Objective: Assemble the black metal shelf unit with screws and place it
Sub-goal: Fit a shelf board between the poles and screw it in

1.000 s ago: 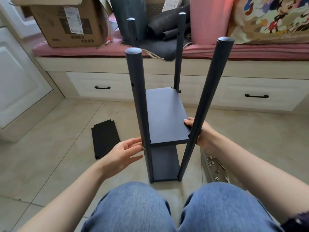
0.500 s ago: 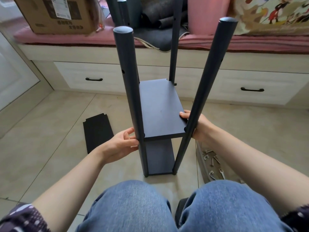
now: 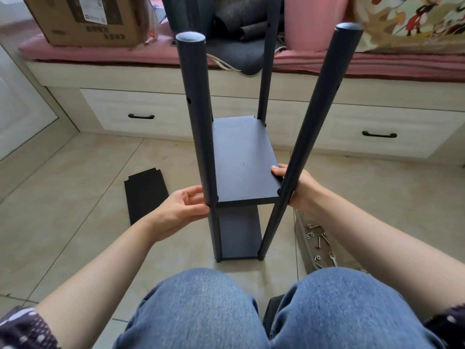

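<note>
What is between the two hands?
In the head view, the middle shelf board and its two front posts stand between the left hand and right hand.

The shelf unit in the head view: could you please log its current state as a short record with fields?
shelf unit: upright on the tiled floor, four posts, two boards fitted
middle board: level, between the posts
left hand: fingers on the near left post at board height
right hand: behind the near right post, thumb on the board's edge
spare board: flat on the floor, left of the unit
screws: loose in a tray, right of the unit
</note>
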`<action>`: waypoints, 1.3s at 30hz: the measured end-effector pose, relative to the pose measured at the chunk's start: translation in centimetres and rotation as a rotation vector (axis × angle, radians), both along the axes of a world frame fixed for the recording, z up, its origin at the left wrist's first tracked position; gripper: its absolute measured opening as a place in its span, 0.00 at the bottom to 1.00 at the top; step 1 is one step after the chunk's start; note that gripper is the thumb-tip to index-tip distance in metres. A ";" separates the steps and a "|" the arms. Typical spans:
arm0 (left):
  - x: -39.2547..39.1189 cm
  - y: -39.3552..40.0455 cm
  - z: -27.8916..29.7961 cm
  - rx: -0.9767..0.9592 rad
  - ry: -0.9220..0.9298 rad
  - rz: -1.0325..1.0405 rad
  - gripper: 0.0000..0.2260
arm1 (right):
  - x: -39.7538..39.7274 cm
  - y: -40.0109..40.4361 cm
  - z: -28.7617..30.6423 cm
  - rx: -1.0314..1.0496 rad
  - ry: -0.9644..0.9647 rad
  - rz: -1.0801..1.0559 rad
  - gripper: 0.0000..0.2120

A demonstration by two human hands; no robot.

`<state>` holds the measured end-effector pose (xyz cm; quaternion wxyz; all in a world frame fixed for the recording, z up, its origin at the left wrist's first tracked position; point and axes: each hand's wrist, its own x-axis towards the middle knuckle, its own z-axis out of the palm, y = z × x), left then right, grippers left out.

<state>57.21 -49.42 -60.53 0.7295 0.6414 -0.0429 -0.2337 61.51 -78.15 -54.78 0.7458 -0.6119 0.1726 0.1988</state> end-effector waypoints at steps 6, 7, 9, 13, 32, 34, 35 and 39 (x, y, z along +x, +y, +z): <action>-1.7 0.0 2.7 0.425 -0.301 0.262 0.26 | -0.2 0.9 0.1 -0.052 0.004 -0.025 0.07; -2.0 -0.2 3.0 0.477 -0.351 0.302 0.26 | -0.3 1.0 0.1 -0.056 0.002 -0.029 0.10; -2.9 -0.7 3.3 0.597 -0.456 0.406 0.28 | -0.6 1.5 0.1 -0.072 -0.001 -0.037 0.14; -5.1 -2.4 3.8 0.760 -0.770 0.696 0.35 | -1.5 2.9 0.3 -0.140 -0.013 -0.068 0.15; -4.2 -12.2 3.4 1.136 -0.945 0.164 0.37 | -1.1 2.0 -0.7 -0.275 -0.039 0.127 0.11; -3.8 -12.4 3.2 1.177 -0.931 0.169 0.35 | -0.9 2.0 -0.7 -0.260 -0.033 0.130 0.12; -3.6 -12.4 3.2 1.178 -0.920 0.177 0.33 | -0.9 2.0 -0.6 -0.251 -0.028 0.133 0.11; -3.4 -12.1 3.0 1.188 -0.933 0.158 0.31 | -0.5 1.7 -0.4 -0.256 -0.025 0.145 0.11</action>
